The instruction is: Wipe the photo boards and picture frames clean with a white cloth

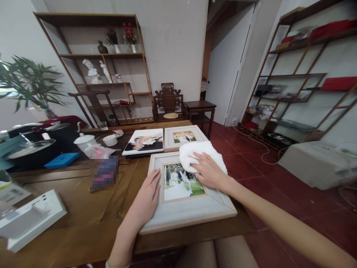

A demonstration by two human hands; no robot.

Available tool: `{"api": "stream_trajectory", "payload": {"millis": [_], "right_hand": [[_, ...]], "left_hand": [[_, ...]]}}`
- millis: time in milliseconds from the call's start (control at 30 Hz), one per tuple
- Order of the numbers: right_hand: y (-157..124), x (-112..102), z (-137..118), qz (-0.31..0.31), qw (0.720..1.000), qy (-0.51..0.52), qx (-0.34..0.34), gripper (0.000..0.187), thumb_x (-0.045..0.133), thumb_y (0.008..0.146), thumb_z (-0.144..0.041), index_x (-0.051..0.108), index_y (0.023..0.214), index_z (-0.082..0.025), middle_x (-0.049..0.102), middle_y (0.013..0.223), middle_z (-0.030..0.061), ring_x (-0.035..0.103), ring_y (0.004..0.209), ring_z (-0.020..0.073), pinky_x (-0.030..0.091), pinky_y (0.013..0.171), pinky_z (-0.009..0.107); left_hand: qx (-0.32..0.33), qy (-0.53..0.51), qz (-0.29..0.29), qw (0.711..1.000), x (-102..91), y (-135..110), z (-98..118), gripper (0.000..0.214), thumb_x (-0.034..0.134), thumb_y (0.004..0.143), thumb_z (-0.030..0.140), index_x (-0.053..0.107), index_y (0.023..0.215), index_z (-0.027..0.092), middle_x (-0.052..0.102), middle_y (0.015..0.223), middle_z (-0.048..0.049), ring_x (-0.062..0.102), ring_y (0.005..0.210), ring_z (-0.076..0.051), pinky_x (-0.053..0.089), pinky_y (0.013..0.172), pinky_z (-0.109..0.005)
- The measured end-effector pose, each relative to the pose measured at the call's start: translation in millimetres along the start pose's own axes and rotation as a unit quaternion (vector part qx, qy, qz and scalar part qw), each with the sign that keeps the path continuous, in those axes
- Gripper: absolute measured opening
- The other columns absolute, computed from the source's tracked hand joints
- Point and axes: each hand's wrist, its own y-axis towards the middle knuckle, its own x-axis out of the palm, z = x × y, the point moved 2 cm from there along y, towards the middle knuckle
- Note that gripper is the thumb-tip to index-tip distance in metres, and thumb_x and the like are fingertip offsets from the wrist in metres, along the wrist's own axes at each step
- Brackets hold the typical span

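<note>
A framed wedding photo (189, 216) with a wide pale border lies flat at the near right of the wooden table. My left hand (149, 193) rests on its left border with the fingers stretched out. Over the upper right part of the frame, my right hand (208, 169) presses a white cloth (216, 150), its fingers lying across the fabric. The cloth covers the frame's top right corner. Just behind are a second picture frame (170, 137) with a smaller photo, partly hidden by the cloth, and a stack topped by a white photo album or panel (147, 136).
On the wooden table (83, 208) stand a white teapot (85, 140), a white cup (110, 140), a dark lidded pot (30, 150), a blue box (61, 160) and a white box-like device (33, 219). A chair (167, 98) and shelves (103, 56) stand behind. The table's right edge meets open red floor (256, 190).
</note>
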Motion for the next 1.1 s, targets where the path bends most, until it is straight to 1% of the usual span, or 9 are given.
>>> {"api": "stream_trajectory", "payload": {"millis": [67, 200, 333, 433, 567, 733, 833, 967, 1100], "right_hand": [[-12, -2, -13, -0.028, 0.999, 0.02, -0.025, 0.039, 0.048, 0.075, -0.012, 0.063, 0.111, -0.015, 0.047, 0.138, 0.0123, 0.03, 0.134, 0.031, 0.02, 0.109, 0.053], [-50, -13, -48, -0.082, 0.991, 0.078, -0.066, 0.034, 0.051, 0.076, -0.015, 0.065, 0.107, -0.018, 0.046, 0.139, 0.0114, 0.03, 0.135, 0.0297, 0.019, 0.11, 0.052], [-77, -19, -74, -0.107, 0.982, 0.103, -0.114, 0.036, 0.055, 0.078, -0.024, 0.061, 0.113, -0.018, 0.039, 0.144, 0.0108, 0.026, 0.136, 0.0328, 0.016, 0.11, 0.055], [-73, -14, -72, -0.086, 0.985, 0.105, -0.107, 0.031, 0.055, 0.081, -0.029, 0.064, 0.108, -0.02, 0.042, 0.143, 0.0093, 0.03, 0.135, 0.0312, 0.019, 0.11, 0.053], [-43, -4, -48, -0.023, 0.995, 0.075, -0.06, 0.031, 0.049, 0.087, -0.039, 0.067, 0.103, -0.02, 0.048, 0.138, 0.0104, 0.033, 0.133, 0.0303, 0.021, 0.108, 0.052], [1, 1, -14, 0.02, 0.999, 0.012, -0.029, 0.03, 0.048, 0.089, -0.033, 0.066, 0.108, -0.018, 0.05, 0.136, 0.0124, 0.033, 0.132, 0.0325, 0.019, 0.108, 0.054], [14, 1, -7, 0.026, 0.999, 0.001, -0.018, 0.033, 0.044, 0.091, -0.033, 0.065, 0.109, -0.016, 0.053, 0.131, 0.0151, 0.033, 0.132, 0.0327, 0.021, 0.106, 0.055], [1, -3, -20, -0.005, 0.999, 0.021, -0.039, 0.033, 0.043, 0.091, -0.035, 0.064, 0.11, -0.017, 0.057, 0.125, 0.0155, 0.037, 0.13, 0.0321, 0.024, 0.104, 0.055], [-38, -13, -54, -0.048, 0.993, 0.077, -0.072, 0.033, 0.043, 0.091, -0.037, 0.064, 0.107, -0.018, 0.058, 0.125, 0.0145, 0.036, 0.13, 0.0329, 0.023, 0.105, 0.056]], "left_hand": [[0.003, 0.002, 0.003, 1.0, 0.9, 0, 0, 0.044, 0.03, 0.094, 0.027, 0.043, 0.133, 0.015, 0.039, 0.143, -0.0107, 0.035, 0.132, -0.022, 0.03, 0.111, -0.041], [0.01, 0.011, 0.006, 1.0, 2.5, 0, 0, 0.044, 0.029, 0.094, 0.026, 0.043, 0.133, 0.012, 0.04, 0.142, -0.0125, 0.036, 0.132, -0.022, 0.031, 0.11, -0.041], [0.014, 0.016, -0.003, 1.0, 1.3, 1, 1, 0.044, 0.029, 0.093, 0.026, 0.043, 0.133, 0.011, 0.041, 0.142, -0.0133, 0.036, 0.131, -0.022, 0.03, 0.11, -0.042], [0.001, 0.012, -0.015, 1.0, -0.5, 2, 2, 0.046, 0.029, 0.093, 0.027, 0.042, 0.133, 0.007, 0.039, 0.142, -0.015, 0.036, 0.132, -0.022, 0.029, 0.111, -0.041], [0.003, -0.002, -0.025, 1.0, -2.3, 2, 4, 0.045, 0.029, 0.093, 0.027, 0.043, 0.133, 0.01, 0.041, 0.141, -0.0131, 0.037, 0.131, -0.021, 0.03, 0.111, -0.04], [0.002, -0.016, -0.025, 1.0, -2.1, 3, 5, 0.044, 0.029, 0.093, 0.027, 0.045, 0.131, 0.012, 0.043, 0.14, -0.0128, 0.039, 0.129, -0.022, 0.031, 0.11, -0.041], [-0.003, -0.017, -0.025, 1.0, -1.6, 2, 3, 0.044, 0.029, 0.093, 0.027, 0.045, 0.131, 0.011, 0.043, 0.139, -0.0136, 0.039, 0.129, -0.023, 0.031, 0.11, -0.042], [-0.004, -0.013, -0.025, 1.0, -0.9, 3, 2, 0.045, 0.028, 0.093, 0.027, 0.045, 0.131, 0.009, 0.041, 0.14, -0.0157, 0.038, 0.13, -0.023, 0.03, 0.11, -0.042], [0.002, -0.008, -0.023, 1.0, 0.8, 3, 2, 0.045, 0.028, 0.093, 0.026, 0.045, 0.131, 0.009, 0.042, 0.139, -0.0163, 0.039, 0.129, -0.023, 0.03, 0.11, -0.043]]}}
